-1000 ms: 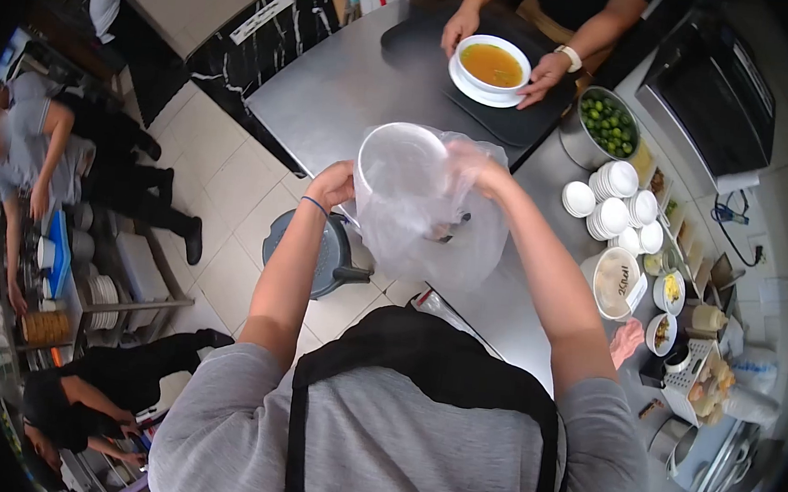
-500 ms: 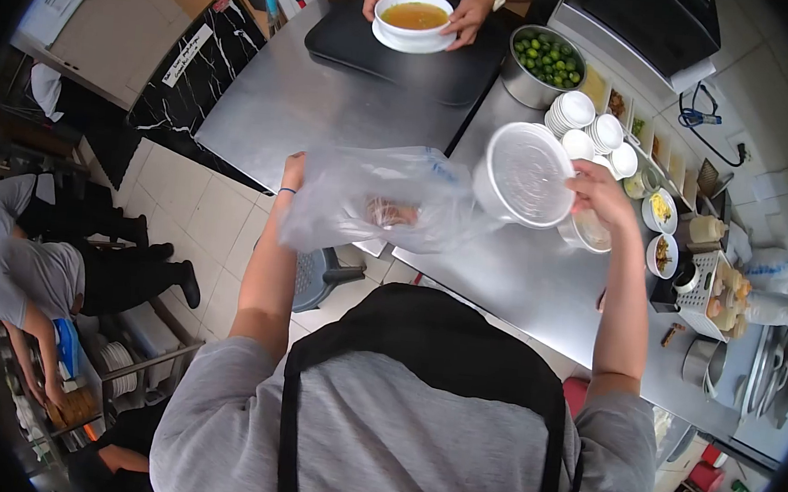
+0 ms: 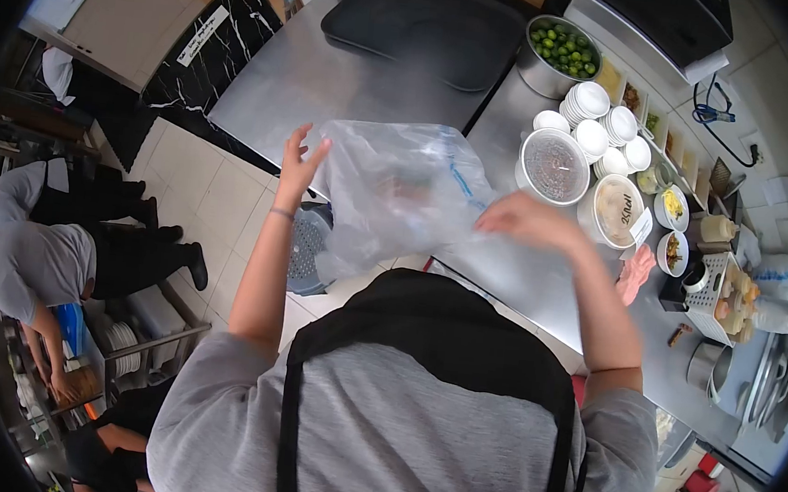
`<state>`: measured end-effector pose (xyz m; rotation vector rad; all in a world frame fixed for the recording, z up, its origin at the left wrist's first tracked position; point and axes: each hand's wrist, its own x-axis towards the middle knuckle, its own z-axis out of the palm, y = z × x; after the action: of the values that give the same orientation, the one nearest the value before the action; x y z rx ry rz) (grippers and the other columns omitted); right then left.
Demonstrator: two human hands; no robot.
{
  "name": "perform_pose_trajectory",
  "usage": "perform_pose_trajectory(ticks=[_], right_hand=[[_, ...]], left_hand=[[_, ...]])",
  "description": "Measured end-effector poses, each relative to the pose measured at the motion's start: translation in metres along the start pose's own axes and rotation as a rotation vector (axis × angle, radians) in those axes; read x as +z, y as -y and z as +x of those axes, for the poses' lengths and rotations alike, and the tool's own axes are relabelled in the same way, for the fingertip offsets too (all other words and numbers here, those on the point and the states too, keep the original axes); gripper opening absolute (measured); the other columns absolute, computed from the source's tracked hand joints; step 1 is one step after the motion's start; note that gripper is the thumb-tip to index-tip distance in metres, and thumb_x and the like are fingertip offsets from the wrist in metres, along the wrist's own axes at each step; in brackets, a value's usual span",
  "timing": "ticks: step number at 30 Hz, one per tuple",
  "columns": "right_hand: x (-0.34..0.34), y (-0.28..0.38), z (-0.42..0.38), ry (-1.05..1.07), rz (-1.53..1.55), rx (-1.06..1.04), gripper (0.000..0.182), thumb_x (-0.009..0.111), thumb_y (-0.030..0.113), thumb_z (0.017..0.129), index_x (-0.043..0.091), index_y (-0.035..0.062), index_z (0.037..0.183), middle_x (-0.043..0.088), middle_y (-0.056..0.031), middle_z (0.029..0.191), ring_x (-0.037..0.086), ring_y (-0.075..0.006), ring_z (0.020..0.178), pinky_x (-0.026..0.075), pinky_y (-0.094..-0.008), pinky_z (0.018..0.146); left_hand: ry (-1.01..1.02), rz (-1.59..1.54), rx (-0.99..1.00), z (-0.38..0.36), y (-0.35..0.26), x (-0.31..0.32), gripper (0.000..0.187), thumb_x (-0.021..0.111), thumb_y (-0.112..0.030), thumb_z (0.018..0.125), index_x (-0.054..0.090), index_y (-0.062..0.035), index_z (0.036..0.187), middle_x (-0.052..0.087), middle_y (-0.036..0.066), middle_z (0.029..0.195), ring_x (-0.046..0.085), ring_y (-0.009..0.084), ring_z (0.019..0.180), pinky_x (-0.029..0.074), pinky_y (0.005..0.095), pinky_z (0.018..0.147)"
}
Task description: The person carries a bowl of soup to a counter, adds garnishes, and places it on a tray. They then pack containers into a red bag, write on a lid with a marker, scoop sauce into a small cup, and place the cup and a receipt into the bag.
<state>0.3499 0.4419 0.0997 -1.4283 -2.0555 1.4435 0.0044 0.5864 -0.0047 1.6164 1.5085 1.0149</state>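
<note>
A clear plastic bag (image 3: 400,176) is spread out in front of me, with something reddish showing faintly through it. At its left edge my left hand (image 3: 300,167) is raised with its fingers apart. My right hand (image 3: 532,222), slightly blurred, has its fingers pressed together at the bag's right edge. Beyond that hand, a white round tub with a clear lid (image 3: 554,164) stands on the counter. Beside it sits a second lidded tub (image 3: 612,212) with handwriting on top and a white slip at its side.
White small lidded cups (image 3: 591,137) are stacked behind the tubs, near a metal pot of green limes (image 3: 564,50). A black tray (image 3: 423,24) lies on the steel table. A pink cloth-like item (image 3: 635,275) rests at right. A grey stool (image 3: 307,252) stands below; people work at far left.
My right hand has put the clear-lidded tub on the counter and moved left to the bag. My left hand's fingers have opened. Another person's hands and the soup bowl have left the black tray.
</note>
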Motion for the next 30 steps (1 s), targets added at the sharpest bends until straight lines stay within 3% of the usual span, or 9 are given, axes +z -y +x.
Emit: perform_pose_trajectory(ticks=[4,6,9,13,15,19,25,27,30], right_hand=[[0.072,-0.029,0.054,0.023,-0.397,-0.012,0.028,0.052,0.006,0.079,0.054,0.0030,0.107,0.059,-0.0157,0.102,0.056,-0.0281,0.092,0.044,-0.0353,0.078],[0.079,-0.030,0.081,-0.712,-0.449,-0.353,0.029,0.052,0.005,0.079,0.050,0.0034,0.107,0.055,-0.0176,0.103,0.052,-0.0318,0.096,0.044,-0.0374,0.078],[0.076,-0.015,0.101,-0.781,-0.198,-0.169,0.025,0.053,0.007,0.077,0.051,0.0046,0.102,0.053,-0.0177,0.101,0.051,-0.0343,0.098,0.042,-0.0378,0.081],[0.075,-0.019,0.122,-0.379,-0.153,0.233,0.035,0.059,0.011,0.073,0.049,0.0067,0.106,0.048,-0.0169,0.110,0.050,-0.0335,0.100,0.042,-0.0380,0.083],[0.087,-0.042,0.136,-0.346,-0.557,-0.123,0.052,0.063,0.031,0.070,0.049,0.0104,0.116,0.046,-0.0167,0.119,0.049,-0.0318,0.104,0.043,-0.0376,0.083],[0.106,-0.036,0.128,-0.405,-0.864,-0.228,0.056,0.066,0.024,0.066,0.047,0.0171,0.118,0.044,-0.0149,0.119,0.050,-0.0334,0.102,0.043,-0.0381,0.084],[0.099,-0.050,0.125,-0.373,-0.340,-0.034,0.067,0.070,0.017,0.060,0.044,0.0210,0.122,0.044,-0.0146,0.121,0.050,-0.0308,0.103,0.042,-0.0372,0.086],[0.089,-0.048,0.107,-0.340,0.329,0.000,0.063,0.070,0.026,0.064,0.045,0.0121,0.120,0.048,-0.0120,0.115,0.048,-0.0247,0.106,0.040,-0.0325,0.088],[0.063,-0.030,0.056,-0.266,0.307,-0.031,0.061,0.070,0.027,0.066,0.045,0.0078,0.119,0.049,-0.0094,0.115,0.048,-0.0191,0.104,0.040,-0.0306,0.087]], left_hand=[[0.310,0.173,0.389,-0.083,-0.060,-0.025,0.081,0.077,-0.033,0.059,0.038,-0.0137,0.127,0.021,0.019,0.135,0.029,0.0377,0.121,0.035,0.0453,0.093],[0.390,0.308,0.366,-0.121,-0.085,-0.018,0.087,0.080,-0.034,0.054,0.037,-0.0156,0.128,0.018,0.022,0.136,0.027,0.0401,0.122,0.032,0.0477,0.095],[0.280,0.544,0.482,-0.144,-0.081,0.005,0.084,0.078,-0.025,0.056,0.036,-0.0156,0.128,0.014,0.024,0.137,0.027,0.0421,0.121,0.033,0.0466,0.094],[0.137,0.517,0.522,-0.122,-0.062,0.028,0.064,0.071,-0.011,0.059,0.046,-0.0090,0.118,0.027,0.020,0.134,0.042,0.0323,0.111,0.038,0.0396,0.089],[0.128,0.226,0.373,-0.098,-0.044,0.035,0.042,0.064,-0.005,0.064,0.054,-0.0052,0.105,0.040,0.017,0.123,0.046,0.0335,0.106,0.041,0.0387,0.084],[0.011,-0.021,0.401,-0.073,-0.078,0.028,0.025,0.059,-0.003,0.067,0.056,0.0006,0.092,0.052,0.014,0.104,0.053,0.0285,0.092,0.043,0.0326,0.077],[0.038,0.040,0.580,-0.062,-0.106,0.034,0.024,0.055,-0.002,0.068,0.057,0.0017,0.091,0.056,0.015,0.095,0.054,0.0289,0.086,0.042,0.0311,0.075],[0.047,0.058,0.611,-0.060,-0.109,0.041,0.024,0.055,-0.002,0.067,0.056,0.0020,0.091,0.056,0.016,0.093,0.055,0.0291,0.085,0.042,0.0315,0.075],[0.025,0.070,0.643,-0.055,-0.102,0.054,0.014,0.054,-0.001,0.072,0.057,0.0025,0.085,0.059,0.015,0.087,0.056,0.0246,0.078,0.043,0.0300,0.071]])
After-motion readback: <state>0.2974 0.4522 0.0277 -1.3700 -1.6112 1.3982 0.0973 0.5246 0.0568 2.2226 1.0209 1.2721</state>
